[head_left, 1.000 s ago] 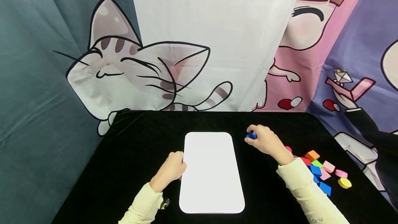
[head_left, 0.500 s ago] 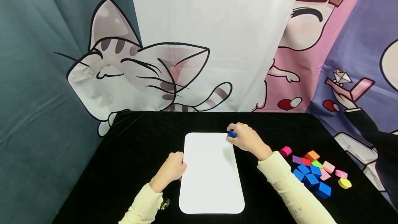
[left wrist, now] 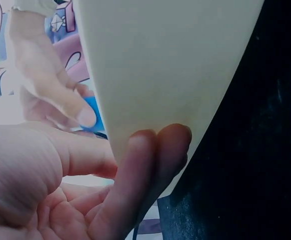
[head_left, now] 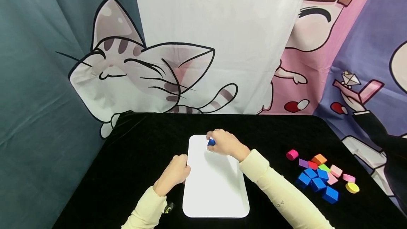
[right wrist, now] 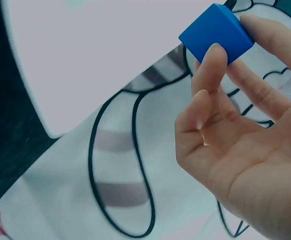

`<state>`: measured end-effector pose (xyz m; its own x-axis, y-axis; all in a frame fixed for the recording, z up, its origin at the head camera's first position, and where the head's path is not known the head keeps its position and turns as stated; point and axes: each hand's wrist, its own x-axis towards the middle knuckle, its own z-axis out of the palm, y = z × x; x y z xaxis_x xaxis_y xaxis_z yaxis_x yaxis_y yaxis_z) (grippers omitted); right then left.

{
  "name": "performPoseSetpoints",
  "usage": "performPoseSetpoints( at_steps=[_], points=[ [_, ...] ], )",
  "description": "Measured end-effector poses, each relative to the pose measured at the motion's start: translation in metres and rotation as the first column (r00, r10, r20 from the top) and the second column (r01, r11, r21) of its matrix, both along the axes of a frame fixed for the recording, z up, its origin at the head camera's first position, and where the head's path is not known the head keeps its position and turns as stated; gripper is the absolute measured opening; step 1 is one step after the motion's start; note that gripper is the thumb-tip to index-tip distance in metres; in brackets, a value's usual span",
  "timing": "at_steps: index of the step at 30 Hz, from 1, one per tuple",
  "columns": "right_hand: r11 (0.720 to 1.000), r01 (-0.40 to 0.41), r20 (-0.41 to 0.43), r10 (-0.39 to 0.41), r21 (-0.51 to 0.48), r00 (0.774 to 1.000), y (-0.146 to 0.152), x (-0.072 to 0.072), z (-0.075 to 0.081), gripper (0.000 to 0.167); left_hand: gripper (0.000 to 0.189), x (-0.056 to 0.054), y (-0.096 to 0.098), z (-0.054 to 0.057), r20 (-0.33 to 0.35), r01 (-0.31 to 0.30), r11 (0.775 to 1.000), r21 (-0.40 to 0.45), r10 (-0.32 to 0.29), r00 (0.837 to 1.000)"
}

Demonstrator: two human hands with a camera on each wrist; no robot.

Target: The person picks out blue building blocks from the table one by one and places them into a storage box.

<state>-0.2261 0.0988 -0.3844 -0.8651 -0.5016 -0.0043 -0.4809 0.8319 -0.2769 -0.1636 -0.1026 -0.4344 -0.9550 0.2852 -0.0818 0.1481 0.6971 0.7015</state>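
Observation:
A white rounded tray (head_left: 216, 193) lies lengthwise in front of me, tilt uncertain. My left hand (head_left: 174, 170) grips its left rim; in the left wrist view the fingers (left wrist: 150, 170) press against the tray's outer face. Over the tray's far end, my right hand (head_left: 225, 144) pinches a blue block (head_left: 211, 142) between thumb and fingers. The right wrist view shows this blue block (right wrist: 210, 35) plainly, flat-sided like a cube, held at the fingertips. Whether it touches the tray cannot be told from the head view.
On the black cloth (head_left: 270, 200) at the right lies a cluster of blue blocks (head_left: 318, 184). Around it are a magenta cylinder (head_left: 292, 154), an orange block (head_left: 319, 159), a yellow disc (head_left: 352, 187) and several other coloured pieces. A printed curtain (head_left: 203, 45) hangs behind.
My right hand has carried the blue block leftward from beside the tray to above its far end, uncovering more of the block cluster. The left hand keeps its grip on the rim.

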Motion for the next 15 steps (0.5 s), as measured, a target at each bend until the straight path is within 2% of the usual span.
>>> performPoseSetpoints(
  at_steps=[7,15],
  points=[
    [0.994,-0.101,-0.011,0.102,0.053,0.995,-0.023,0.003,-0.015,0.023,0.011,0.000,0.000,-0.001,0.002,-0.004,1.000,0.005,0.004,1.000],
    [0.990,-0.098,0.002,0.098,0.102,0.995,-0.034,0.006,-0.026,0.018,0.012,0.000,0.000,-0.002,-0.002,0.008,1.000,0.004,-0.008,1.000]
  ],
)
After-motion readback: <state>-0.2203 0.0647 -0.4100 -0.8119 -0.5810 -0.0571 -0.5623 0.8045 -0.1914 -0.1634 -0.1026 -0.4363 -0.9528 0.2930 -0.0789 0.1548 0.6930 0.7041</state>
